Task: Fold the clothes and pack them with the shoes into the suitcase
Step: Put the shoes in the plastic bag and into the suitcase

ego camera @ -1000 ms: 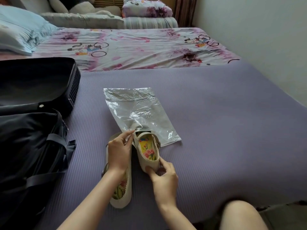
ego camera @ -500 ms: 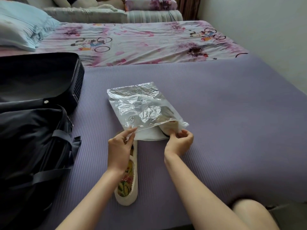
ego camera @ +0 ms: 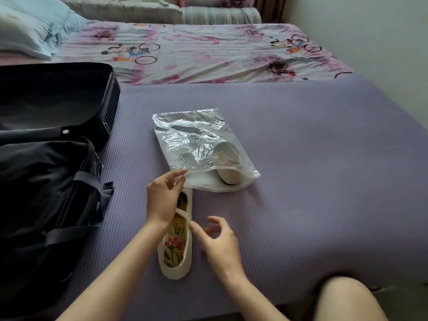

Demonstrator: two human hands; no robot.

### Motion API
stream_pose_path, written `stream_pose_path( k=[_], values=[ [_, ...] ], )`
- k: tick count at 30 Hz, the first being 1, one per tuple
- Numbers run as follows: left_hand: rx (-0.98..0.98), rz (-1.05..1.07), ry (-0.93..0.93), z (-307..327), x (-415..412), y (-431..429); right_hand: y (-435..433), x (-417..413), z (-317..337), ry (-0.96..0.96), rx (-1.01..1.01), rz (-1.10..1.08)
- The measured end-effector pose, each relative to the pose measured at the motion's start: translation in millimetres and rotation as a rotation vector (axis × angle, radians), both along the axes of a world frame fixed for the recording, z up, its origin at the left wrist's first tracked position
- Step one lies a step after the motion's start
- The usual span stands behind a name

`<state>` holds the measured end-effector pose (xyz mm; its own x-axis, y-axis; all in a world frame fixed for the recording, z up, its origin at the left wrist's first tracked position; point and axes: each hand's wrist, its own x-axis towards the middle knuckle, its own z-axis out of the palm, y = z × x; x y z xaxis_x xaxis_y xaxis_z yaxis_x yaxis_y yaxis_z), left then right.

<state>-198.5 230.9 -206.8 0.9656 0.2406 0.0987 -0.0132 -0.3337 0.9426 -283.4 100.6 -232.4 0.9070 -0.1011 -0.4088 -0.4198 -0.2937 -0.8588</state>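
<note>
A clear plastic bag (ego camera: 194, 140) lies on the purple mat (ego camera: 301, 158), with one cream shoe (ego camera: 228, 173) inside it, heel at the bag's mouth. My left hand (ego camera: 163, 198) pinches the near left corner of the bag's opening. The second cream shoe (ego camera: 177, 246), with a floral insole, lies on the mat below the bag, partly under my left wrist. My right hand (ego camera: 218, 242) hovers just right of that shoe with fingers loosely spread, holding nothing. The open black suitcase (ego camera: 46, 147) sits at the left.
Behind the mat is a bed with a pink floral sheet (ego camera: 196, 52) and a light blue pillow (ego camera: 30, 31) at the far left. A white wall (ego camera: 370, 42) runs along the right. My bare knee (ego camera: 342, 300) shows at the bottom right.
My right hand pushed the first shoe into the bag, let go and moved back down toward the second shoe. My left hand kept hold of the bag's opening.
</note>
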Motion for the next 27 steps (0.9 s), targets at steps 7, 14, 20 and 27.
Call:
stream_pose_path(
  k=[7,14,20,27],
  values=[
    [-0.077,-0.010,0.047,9,7,7,8,1,8,0.081,0.010,0.200],
    [-0.133,0.005,0.062,4,12,11,-93,-20,24,0.092,0.153,0.435],
    [-0.102,0.033,0.043,-9,8,12,-142,-22,37,0.111,0.223,0.364],
    [-0.071,0.007,0.043,-12,2,11,-96,26,37,0.062,0.210,0.298]
  ],
)
